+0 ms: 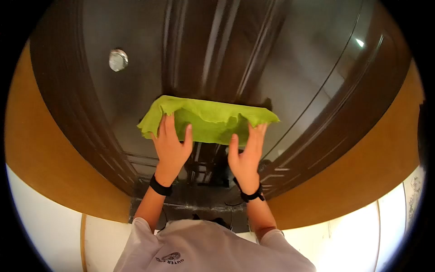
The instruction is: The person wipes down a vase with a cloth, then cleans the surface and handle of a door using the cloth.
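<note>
A lime-green cloth [206, 115] lies stretched sideways against a dark brown, glossy panelled surface that looks like a door [122, 95]. At the cloth's left end, my left hand [173, 147] grips it, fingertips tucked under a fold and thumb pointing up. My right hand [247, 158] has hold of the right end in the same way, its thumb apart from the fingers. Between the hands the cloth sags in loose folds. The fingertips of both hands are partly hidden by the fabric. Each wrist wears a black band.
A round, shiny metal knob [118, 60] sits on the dark surface, up and left of the cloth. A thin seam [324, 86] runs down its right side. Orange-brown borders [59, 149] flank it, with pale walls [45, 217] beyond.
</note>
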`<state>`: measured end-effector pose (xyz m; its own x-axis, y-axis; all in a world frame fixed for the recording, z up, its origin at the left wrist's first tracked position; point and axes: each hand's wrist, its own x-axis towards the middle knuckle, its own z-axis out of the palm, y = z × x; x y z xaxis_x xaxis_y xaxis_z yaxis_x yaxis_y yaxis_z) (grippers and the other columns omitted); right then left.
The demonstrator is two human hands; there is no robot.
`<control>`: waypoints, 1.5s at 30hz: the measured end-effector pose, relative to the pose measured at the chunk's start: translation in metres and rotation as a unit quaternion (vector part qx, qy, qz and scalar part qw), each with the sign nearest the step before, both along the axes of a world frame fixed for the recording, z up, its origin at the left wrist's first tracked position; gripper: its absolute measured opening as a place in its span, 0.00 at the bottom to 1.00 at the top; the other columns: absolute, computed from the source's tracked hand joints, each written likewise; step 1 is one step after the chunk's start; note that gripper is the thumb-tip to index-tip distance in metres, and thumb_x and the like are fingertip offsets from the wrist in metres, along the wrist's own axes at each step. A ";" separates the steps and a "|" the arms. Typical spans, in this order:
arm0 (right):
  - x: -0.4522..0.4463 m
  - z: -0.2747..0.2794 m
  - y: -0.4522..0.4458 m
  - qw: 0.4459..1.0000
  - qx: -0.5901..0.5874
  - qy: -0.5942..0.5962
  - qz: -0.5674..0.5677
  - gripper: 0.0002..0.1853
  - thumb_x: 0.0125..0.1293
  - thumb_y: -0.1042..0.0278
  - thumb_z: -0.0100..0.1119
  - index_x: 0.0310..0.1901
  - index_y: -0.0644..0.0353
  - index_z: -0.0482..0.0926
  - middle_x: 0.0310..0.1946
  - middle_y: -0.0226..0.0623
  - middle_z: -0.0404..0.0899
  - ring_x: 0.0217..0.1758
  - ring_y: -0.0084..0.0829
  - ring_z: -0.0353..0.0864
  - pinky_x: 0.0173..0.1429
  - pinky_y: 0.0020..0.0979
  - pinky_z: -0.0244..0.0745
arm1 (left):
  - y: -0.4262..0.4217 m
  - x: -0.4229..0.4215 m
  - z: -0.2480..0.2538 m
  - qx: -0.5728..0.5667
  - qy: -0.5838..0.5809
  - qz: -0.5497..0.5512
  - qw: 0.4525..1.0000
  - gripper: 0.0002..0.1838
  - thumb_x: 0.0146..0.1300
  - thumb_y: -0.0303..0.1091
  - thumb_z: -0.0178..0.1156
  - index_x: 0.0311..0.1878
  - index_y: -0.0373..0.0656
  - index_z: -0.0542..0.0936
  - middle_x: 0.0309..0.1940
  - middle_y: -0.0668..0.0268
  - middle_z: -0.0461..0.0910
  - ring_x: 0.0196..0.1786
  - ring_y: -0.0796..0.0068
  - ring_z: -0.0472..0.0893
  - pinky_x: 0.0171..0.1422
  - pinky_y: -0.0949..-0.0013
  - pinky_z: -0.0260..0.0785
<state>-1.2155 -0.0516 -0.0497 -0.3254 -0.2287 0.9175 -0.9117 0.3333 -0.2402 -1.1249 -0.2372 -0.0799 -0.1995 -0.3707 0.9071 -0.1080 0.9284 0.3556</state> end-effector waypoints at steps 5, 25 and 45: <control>0.011 0.073 -0.020 0.995 0.030 0.091 -0.018 0.28 0.71 0.67 0.62 0.68 0.72 0.71 0.71 0.69 0.63 0.80 0.77 0.51 0.81 0.67 0.47 | -0.035 0.025 0.088 -0.085 0.051 0.001 0.995 0.31 0.67 0.41 0.66 0.67 0.34 0.70 0.75 0.37 0.64 0.73 0.30 0.67 0.75 0.31 0.55; 0.047 0.019 -0.116 0.976 0.185 0.061 0.096 0.26 0.67 0.61 0.65 0.63 0.64 0.75 0.73 0.69 0.60 0.81 0.71 0.51 0.79 0.68 0.48 | -0.146 0.032 0.058 -0.168 0.033 0.101 0.980 0.31 0.63 0.52 0.65 0.62 0.38 0.79 0.62 0.46 0.75 0.67 0.34 0.70 0.72 0.31 0.56; 0.042 0.044 -0.109 0.979 0.173 0.060 0.093 0.23 0.67 0.63 0.64 0.62 0.63 0.78 0.76 0.64 0.59 0.82 0.65 0.54 0.81 0.65 0.48 | -0.138 0.024 0.017 -0.107 -0.019 0.082 0.991 0.33 0.65 0.50 0.62 0.67 0.36 0.75 0.64 0.42 0.73 0.70 0.30 0.66 0.80 0.28 0.44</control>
<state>-1.1735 -0.1603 -0.0060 -0.1425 -0.5770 0.8042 -0.9791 0.2013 -0.0291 -1.1008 -0.3754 -0.0624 -0.1873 -0.2013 0.9615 -0.2723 0.9511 0.1461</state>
